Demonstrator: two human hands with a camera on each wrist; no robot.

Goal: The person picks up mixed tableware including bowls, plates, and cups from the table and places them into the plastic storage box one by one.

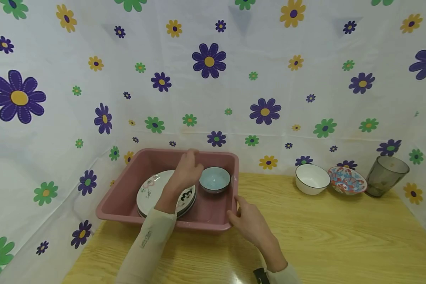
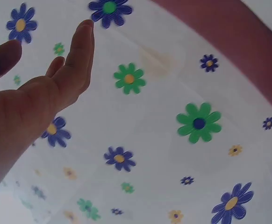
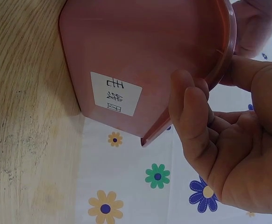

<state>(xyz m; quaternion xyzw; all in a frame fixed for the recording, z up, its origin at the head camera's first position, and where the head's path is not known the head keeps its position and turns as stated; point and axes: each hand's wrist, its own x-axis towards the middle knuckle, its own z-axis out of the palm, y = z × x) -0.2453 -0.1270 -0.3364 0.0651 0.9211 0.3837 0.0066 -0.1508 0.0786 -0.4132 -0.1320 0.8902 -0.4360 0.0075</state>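
Observation:
A pink plastic basin (image 1: 117, 193) sits on the wooden table against the patterned sheet. Inside it, on the left, lies a stack of white plates (image 1: 156, 189) with floral decoration, partly covered by the left forearm. To their right is a light blue bowl (image 1: 215, 178). My left hand (image 1: 185, 171) reaches over the basin between plates and bowl, holding nothing; its fingers look loosely extended in the left wrist view. My right hand (image 1: 251, 221) grips the basin's right rim near the front corner, thumb on the inner side and fingers outside.
A white bowl (image 1: 311, 180) with a dark rim, a red-and-blue patterned bowl (image 1: 347, 182) and a tinted glass cup (image 1: 385, 177) stand at the table's back right. A handwritten paper label (image 3: 116, 93) is stuck on the basin's outer wall. A flowered sheet (image 1: 206, 102) hangs behind the table.

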